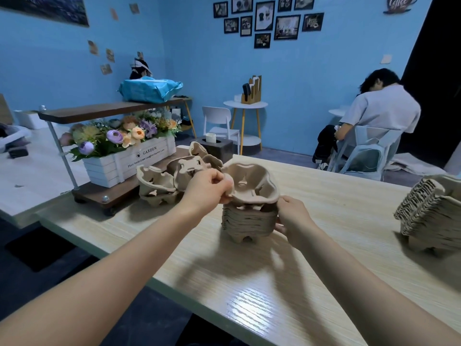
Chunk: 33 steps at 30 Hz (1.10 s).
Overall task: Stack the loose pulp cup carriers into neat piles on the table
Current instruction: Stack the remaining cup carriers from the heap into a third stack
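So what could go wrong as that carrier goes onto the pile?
1. The tan moulded-pulp cup carrier sits tilted on the tan stack of nested carriers; pressed askew, it may jam instead of nesting.
2. The left hand pinches only its thin rim, which might bend or tear.
3. The right hand steadies the stack from one side; a hard push could slide or tip it on the pale wood-grain table.
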Each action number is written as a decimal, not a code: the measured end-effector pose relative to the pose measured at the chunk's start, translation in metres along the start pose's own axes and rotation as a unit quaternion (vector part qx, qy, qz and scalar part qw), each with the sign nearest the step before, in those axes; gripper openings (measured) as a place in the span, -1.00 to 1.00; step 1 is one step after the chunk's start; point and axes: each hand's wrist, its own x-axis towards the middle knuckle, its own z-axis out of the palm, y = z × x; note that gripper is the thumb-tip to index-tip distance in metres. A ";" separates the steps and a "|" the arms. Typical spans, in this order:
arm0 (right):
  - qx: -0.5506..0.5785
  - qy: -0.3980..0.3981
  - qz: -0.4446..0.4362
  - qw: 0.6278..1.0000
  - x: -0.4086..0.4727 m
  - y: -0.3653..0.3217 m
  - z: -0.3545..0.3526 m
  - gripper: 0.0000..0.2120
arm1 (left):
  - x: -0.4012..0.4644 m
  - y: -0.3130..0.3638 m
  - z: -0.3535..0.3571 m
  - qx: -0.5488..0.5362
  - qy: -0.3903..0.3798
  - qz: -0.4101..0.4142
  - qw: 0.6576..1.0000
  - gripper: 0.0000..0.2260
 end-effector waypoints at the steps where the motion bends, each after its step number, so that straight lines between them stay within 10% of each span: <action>1: 0.012 -0.002 0.005 1.000 -0.002 -0.001 -0.002 -0.77 | 0.000 -0.002 0.000 0.004 -0.003 0.000 1.000 -0.77; 15: 0.007 0.010 0.005 1.000 -0.007 -0.016 -0.004 -0.86 | 0.005 -0.008 -0.009 0.099 -0.051 -0.012 0.994 -0.82; 33: -0.103 0.023 -0.012 0.994 0.017 0.000 0.009 -0.78 | 0.059 -0.041 -0.038 0.346 0.111 0.054 0.930 -0.68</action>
